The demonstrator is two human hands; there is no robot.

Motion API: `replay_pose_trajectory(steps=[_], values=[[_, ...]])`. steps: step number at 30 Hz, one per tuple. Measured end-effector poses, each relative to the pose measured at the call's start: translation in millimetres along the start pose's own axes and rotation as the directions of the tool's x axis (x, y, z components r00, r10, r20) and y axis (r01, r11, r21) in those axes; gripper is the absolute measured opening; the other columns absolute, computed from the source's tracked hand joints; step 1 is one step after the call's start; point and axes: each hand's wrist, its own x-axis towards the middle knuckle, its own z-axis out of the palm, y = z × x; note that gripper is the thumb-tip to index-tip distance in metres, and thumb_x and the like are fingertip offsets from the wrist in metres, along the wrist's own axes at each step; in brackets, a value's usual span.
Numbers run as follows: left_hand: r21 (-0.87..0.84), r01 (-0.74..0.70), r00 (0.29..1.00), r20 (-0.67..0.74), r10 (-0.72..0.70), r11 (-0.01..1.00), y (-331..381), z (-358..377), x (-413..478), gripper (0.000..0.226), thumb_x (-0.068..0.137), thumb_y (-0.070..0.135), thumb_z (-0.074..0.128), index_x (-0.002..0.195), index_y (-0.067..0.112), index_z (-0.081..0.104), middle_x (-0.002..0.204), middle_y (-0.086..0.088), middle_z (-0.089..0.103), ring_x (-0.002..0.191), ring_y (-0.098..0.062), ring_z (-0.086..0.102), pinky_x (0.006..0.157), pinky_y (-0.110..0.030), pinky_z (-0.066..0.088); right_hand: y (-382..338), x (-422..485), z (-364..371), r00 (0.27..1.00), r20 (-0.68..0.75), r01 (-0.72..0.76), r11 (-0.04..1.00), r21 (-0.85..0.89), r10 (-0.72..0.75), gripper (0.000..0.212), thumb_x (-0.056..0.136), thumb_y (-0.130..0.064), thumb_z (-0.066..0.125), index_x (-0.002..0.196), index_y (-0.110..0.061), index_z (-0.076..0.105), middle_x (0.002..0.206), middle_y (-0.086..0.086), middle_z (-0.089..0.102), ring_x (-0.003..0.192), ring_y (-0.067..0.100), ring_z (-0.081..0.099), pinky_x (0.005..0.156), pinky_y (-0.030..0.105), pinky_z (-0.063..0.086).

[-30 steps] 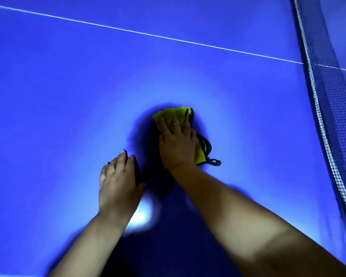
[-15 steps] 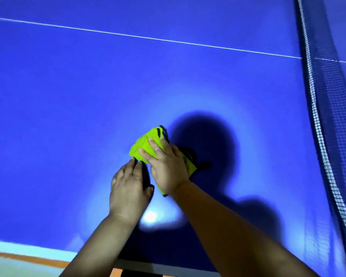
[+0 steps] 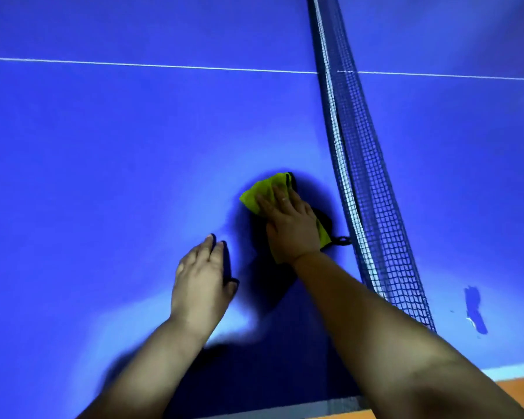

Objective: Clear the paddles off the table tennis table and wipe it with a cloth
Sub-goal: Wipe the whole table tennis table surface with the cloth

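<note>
A yellow-green cloth (image 3: pixel 262 190) with a dark edge lies on the blue table tennis table (image 3: pixel 109 152), close to the net. My right hand (image 3: pixel 291 226) presses flat on the cloth and covers most of it. My left hand (image 3: pixel 200 282) rests palm down on the bare table, below and to the left of the cloth, holding nothing. No paddle is in view.
The dark blue net (image 3: pixel 363 182) runs from top centre down to the right, just beside the cloth. A white centre line (image 3: pixel 133 65) crosses the table at the top. A dark mark (image 3: pixel 475 309) sits beyond the net. The table's near edge (image 3: pixel 511 365) shows at bottom right.
My right hand has pushed the cloth away from my left hand, up and to the right toward the net. The left hand stays flat on the table. The view has shifted rightward.
</note>
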Motion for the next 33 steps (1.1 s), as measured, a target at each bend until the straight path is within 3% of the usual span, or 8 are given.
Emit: replay_pose_trajectory(steps=[7,11,13,16,19,27,33], values=[[0.008,-0.077,0.996,0.035,0.077,0.997,32,23,7,0.078,0.082,0.037,0.065,0.147,0.018,0.027,0.156,-0.002,0.017,0.14,-0.022,0.022,0.112,-0.032,0.017,85,-15,-10,0.976,-0.085,-0.199,0.98,0.021,0.2,0.054,0.081,-0.027,0.04,0.132,-0.024,0.059,0.138,0.017,0.053,0.121,0.047,0.049,0.096,0.052,0.043],[0.012,-0.108,0.993,0.057,0.107,0.994,30,25,0,0.078,0.085,0.041,0.061,0.148,0.018,0.021,0.157,-0.001,0.012,0.141,-0.021,0.019,0.112,-0.031,0.017,97,-37,-15,0.949,-0.101,-0.292,0.954,0.066,0.298,0.056,0.085,-0.012,0.046,0.139,-0.022,0.051,0.149,0.02,0.038,0.132,0.047,0.033,0.109,0.045,0.029],[0.005,-0.123,0.991,0.062,0.123,0.992,20,25,-5,0.079,0.084,0.04,0.061,0.148,0.016,0.021,0.157,-0.003,0.012,0.141,-0.022,0.019,0.112,-0.032,0.018,88,-48,-15,0.921,-0.071,-0.381,0.923,0.059,0.384,0.056,0.09,-0.014,0.048,0.144,-0.028,0.043,0.155,0.013,0.029,0.138,0.041,0.025,0.11,0.041,0.026],[-0.031,-0.131,0.989,0.072,0.133,0.991,-1,22,-13,0.079,0.08,0.034,0.067,0.146,0.011,0.029,0.155,-0.009,0.019,0.138,-0.028,0.026,0.111,-0.036,0.022,55,-69,-9,0.861,-0.071,-0.506,0.862,-0.018,0.504,0.056,0.094,-0.022,0.047,0.147,-0.034,0.036,0.158,0.004,0.024,0.141,0.035,0.021,0.108,0.045,0.026],[-0.046,-0.117,0.99,0.079,0.12,0.992,-32,14,-24,0.079,0.075,0.03,0.073,0.142,0.008,0.037,0.152,-0.013,0.028,0.135,-0.032,0.033,0.109,-0.039,0.026,9,-85,1,0.848,-0.083,-0.528,0.848,-0.045,0.524,0.058,0.087,-0.028,0.039,0.145,-0.031,0.041,0.154,0.008,0.033,0.137,0.041,0.029,0.104,0.051,0.029],[-0.058,-0.032,0.999,-0.017,0.031,0.998,-147,-15,-61,0.074,0.067,0.021,0.08,0.132,0.003,0.05,0.143,-0.017,0.043,0.122,-0.039,0.046,0.099,-0.047,0.038,-125,-85,31,0.871,-0.054,-0.491,0.867,-0.087,0.488,0.054,0.094,-0.029,0.049,0.147,-0.03,0.038,0.156,0.008,0.03,0.137,0.043,0.029,0.103,0.05,0.029],[-0.054,0.054,0.995,-0.078,-0.058,0.997,-238,-38,-92,0.07,0.067,0.02,0.08,0.13,0.005,0.054,0.139,-0.016,0.047,0.12,-0.036,0.049,0.099,-0.045,0.038,-235,-58,57,0.913,-0.041,-0.408,0.911,-0.055,0.406,0.055,0.079,-0.019,0.07,0.132,-0.025,0.058,0.141,0.011,0.051,0.123,0.046,0.049,0.091,0.053,0.043]])
